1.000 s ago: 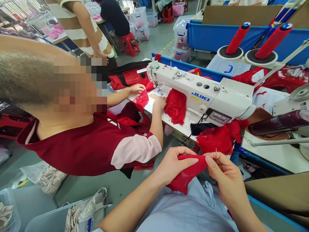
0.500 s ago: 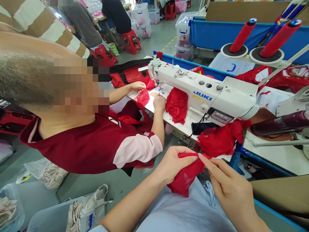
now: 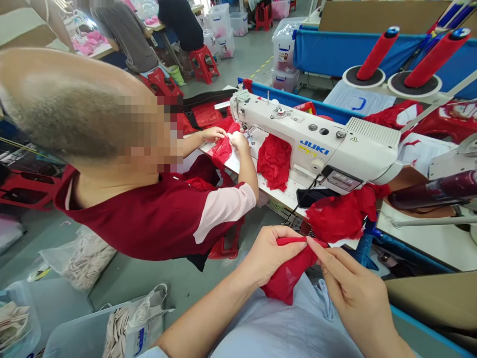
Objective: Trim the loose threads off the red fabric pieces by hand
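Observation:
A piece of thin red fabric [image 3: 288,273] hangs between my two hands, in front of my light blue clothing. My left hand [image 3: 274,253] pinches its upper edge between thumb and fingers. From the other side my right hand [image 3: 352,278] grips the same edge, and the fingertips of both hands nearly meet there. Below the pinch the cloth drops in a loose, see-through fold. Just beyond my hands a heap of red fabric [image 3: 335,216] lies at the edge of the sewing table.
A co-worker in a dark red shirt [image 3: 156,219] sits at a white sewing machine [image 3: 316,134], both hands on red cloth near the needle. Another red bundle [image 3: 275,161] lies under the machine arm. Thread cones [image 3: 378,54] stand at right; plastic bins [image 3: 85,328] sit lower left.
The co-worker has leaned toward the machine, and that person's right hand has come to the cloth beside the other hand. My hands keep their pinch almost unmoved.

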A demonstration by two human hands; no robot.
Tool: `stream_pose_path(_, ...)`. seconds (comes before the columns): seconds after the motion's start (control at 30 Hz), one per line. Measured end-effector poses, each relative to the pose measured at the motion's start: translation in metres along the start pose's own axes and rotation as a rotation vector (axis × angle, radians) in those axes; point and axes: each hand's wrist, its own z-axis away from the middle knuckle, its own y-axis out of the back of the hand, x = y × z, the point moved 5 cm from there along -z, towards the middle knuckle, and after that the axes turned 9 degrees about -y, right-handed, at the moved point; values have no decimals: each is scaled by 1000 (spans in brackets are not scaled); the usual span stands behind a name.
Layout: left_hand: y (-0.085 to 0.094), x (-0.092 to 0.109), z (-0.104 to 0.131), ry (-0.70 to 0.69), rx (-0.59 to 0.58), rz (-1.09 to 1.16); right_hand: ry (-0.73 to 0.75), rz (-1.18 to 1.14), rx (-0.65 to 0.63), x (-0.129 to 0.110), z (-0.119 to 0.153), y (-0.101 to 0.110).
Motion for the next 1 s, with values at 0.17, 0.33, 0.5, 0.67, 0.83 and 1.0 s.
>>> stream_pose_path(0.17, 0, -1, 0, 51, -2, 51, -7, -238, -2, -4, -7, 2)
stream_pose_path(0.33, 0, 3, 0, 68, 14, 65, -7, -207, -45, -1, -5, 1)
stream_pose_path(0.5, 1, 5, 1, 33, 9, 18, -35, -144, -47, 1, -1, -1)
stream_pose_path(0.67, 2, 6, 1, -16, -1, -62, -11, -146, -33, -2, -3, 0)
stream_pose_path(0.83, 4, 4, 0, -10, -11, -79, -39, -290, -5, -5, -9, 1)
stream_pose_path(1.0, 5, 1, -1, 29, 2, -17, -42, -346, -40, -5, -14, 1)
